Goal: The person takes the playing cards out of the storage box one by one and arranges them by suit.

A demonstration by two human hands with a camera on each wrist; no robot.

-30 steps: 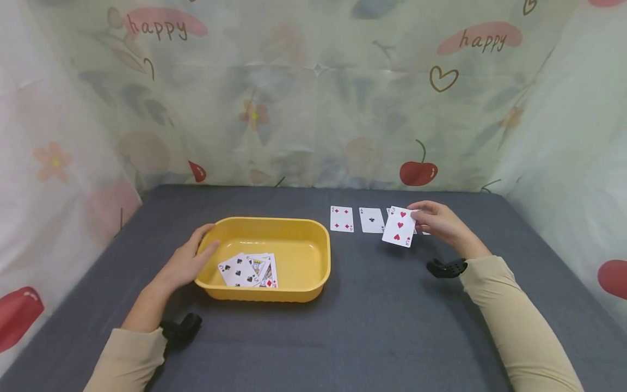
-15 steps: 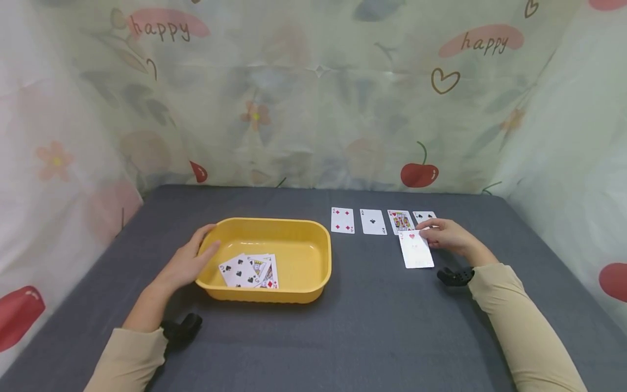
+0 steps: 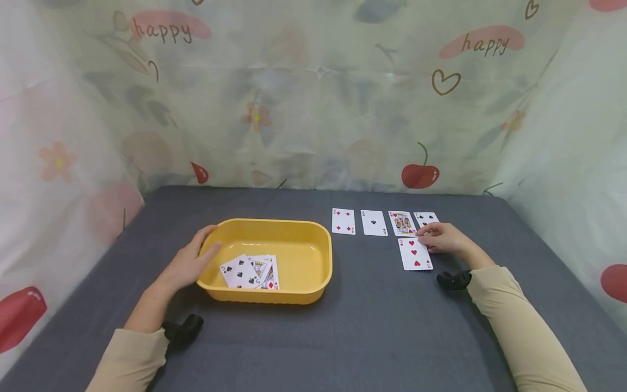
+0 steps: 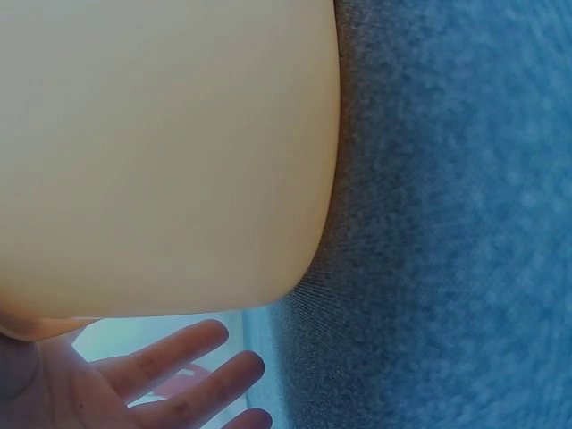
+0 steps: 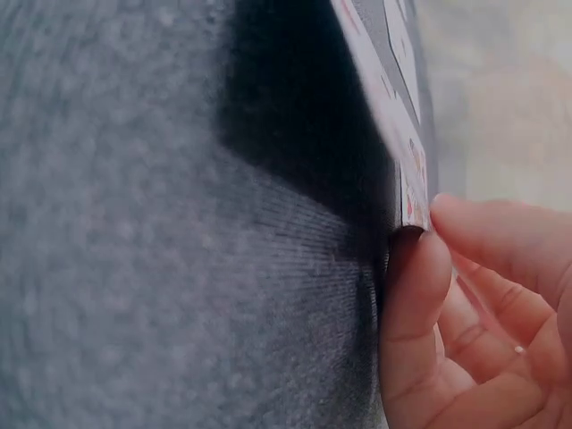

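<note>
In the head view my right hand (image 3: 443,238) pinches the upper right corner of a three of hearts playing card (image 3: 414,258), low at the table. The right wrist view has thumb and forefinger on that card's edge, with a dark shadow below it on the cloth. Behind the hand lies a spades card (image 3: 425,218), partly covered by the fingers, beside a king card (image 3: 403,224). My left hand (image 3: 183,265) holds the left rim of a yellow plastic tub (image 3: 274,295), thumb over the inside. In the left wrist view several other fingers (image 4: 210,389) spread loosely outside the wall.
An ace of clubs (image 3: 374,223) and a diamonds card (image 3: 343,221) continue the face-up row leftward. Several overlapping cards (image 3: 241,271) lie inside the tub. Dark grey cloth (image 3: 362,326) covers the table, and patterned curtains (image 3: 313,109) stand behind and at both sides.
My right hand has brought the three of hearts down toward the table, to just in front of the row, uncovering the king and part of the spades card. The left hand stays on the rim.
</note>
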